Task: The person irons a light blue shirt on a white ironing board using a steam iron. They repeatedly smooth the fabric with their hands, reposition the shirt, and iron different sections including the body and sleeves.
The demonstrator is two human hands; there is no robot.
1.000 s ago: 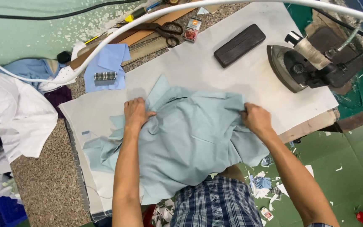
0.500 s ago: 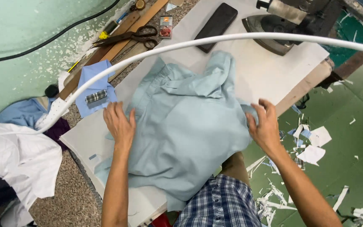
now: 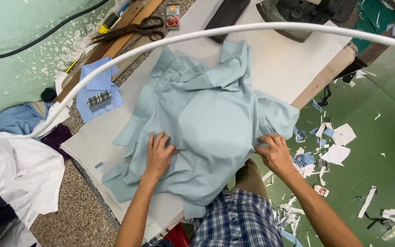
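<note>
From the head view, a white padded ironing board [image 3: 293,73] runs slantwise over a speckled stone counter [image 3: 78,219], green floor [image 3: 380,114] strewn with paper scraps beyond its right edge; a pale blue shirt [image 3: 206,119] lies rumpled across the board's near half, its hem overhanging the near edge. The left hand [image 3: 158,153] presses flat and open on the shirt, gripping nothing; the right hand [image 3: 275,153] pinches the shirt's side where it hangs past the board's right edge. Bare board shows beyond the shirt up to an iron [image 3: 307,11]; scissors [image 3: 129,29] lie off its far-left edge, a white hose [image 3: 234,31] arches above.

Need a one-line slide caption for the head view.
Left hand flat on pale blue shirt, right hand gripping its edge.
</note>
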